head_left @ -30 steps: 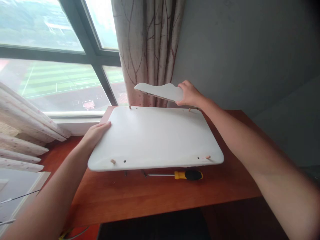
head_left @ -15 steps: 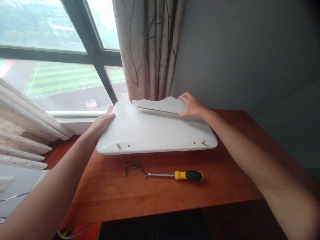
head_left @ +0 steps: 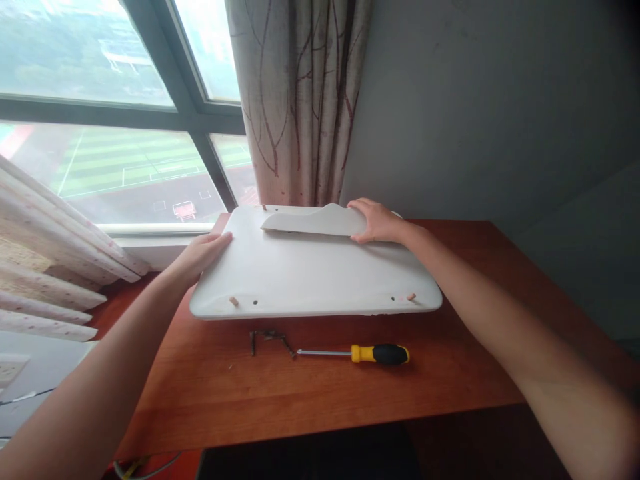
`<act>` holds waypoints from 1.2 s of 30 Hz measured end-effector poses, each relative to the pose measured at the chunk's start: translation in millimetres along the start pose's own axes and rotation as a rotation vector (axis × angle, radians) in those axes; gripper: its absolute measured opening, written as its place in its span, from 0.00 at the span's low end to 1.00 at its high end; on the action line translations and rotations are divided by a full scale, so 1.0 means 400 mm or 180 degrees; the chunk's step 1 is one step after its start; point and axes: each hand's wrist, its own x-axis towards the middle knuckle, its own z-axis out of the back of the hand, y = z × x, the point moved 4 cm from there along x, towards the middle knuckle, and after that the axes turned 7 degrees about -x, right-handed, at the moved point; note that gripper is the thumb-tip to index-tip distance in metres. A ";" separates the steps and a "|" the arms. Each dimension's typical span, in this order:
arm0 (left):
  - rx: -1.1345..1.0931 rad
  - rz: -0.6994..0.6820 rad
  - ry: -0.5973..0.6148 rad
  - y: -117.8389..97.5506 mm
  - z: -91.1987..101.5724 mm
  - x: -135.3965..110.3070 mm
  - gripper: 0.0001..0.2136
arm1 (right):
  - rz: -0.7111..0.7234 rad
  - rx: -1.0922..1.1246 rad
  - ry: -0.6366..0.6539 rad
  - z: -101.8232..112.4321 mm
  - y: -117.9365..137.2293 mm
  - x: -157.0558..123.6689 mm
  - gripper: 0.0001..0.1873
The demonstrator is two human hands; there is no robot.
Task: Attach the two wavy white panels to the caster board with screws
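Observation:
A white board with rounded corners (head_left: 300,273) lies over the wooden table, its near edge showing wooden dowels and dark holes at both corners. My left hand (head_left: 207,253) grips the board's left edge, thumb on top and fingers hidden beneath. In my right hand (head_left: 375,220) is a smaller white panel with a wavy edge (head_left: 315,220), pinched at its right end between thumb and fingers. This panel stands tilted over the far half of the board. Whether its lower edge touches the board, I cannot tell.
On the table (head_left: 310,393), nearer to me, lie several brown screws (head_left: 270,335) and a yellow-and-black screwdriver (head_left: 380,354). Behind the board hangs a patterned curtain (head_left: 300,100) beside a window. A grey wall (head_left: 475,113) rises at the right.
The wavy panel in my right hand has shifted slightly left and toward me. The white board's near edge sits a little lower in view. My left hand keeps its grip.

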 end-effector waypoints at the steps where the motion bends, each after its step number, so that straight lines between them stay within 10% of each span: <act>1: 0.0214 -0.0133 -0.0103 -0.014 0.004 0.002 0.24 | 0.0030 -0.0018 -0.0041 0.000 0.001 -0.002 0.39; 5: 0.0800 -0.0850 -0.0407 -0.089 -0.005 0.004 0.27 | 0.0213 -0.0120 -0.0240 -0.001 0.012 -0.020 0.41; 10: 0.1093 -0.1836 0.0390 -0.155 -0.104 0.010 0.28 | 0.0510 -0.0280 -0.0438 -0.004 0.037 -0.053 0.44; 18: 0.1109 -0.1464 0.0516 -0.140 -0.130 0.045 0.21 | 0.0433 -0.0182 -0.0386 0.012 0.048 -0.092 0.45; 36: 0.0250 -0.1166 0.0622 -0.148 -0.116 0.041 0.25 | -0.1232 0.1117 -0.0671 0.055 -0.203 -0.270 0.19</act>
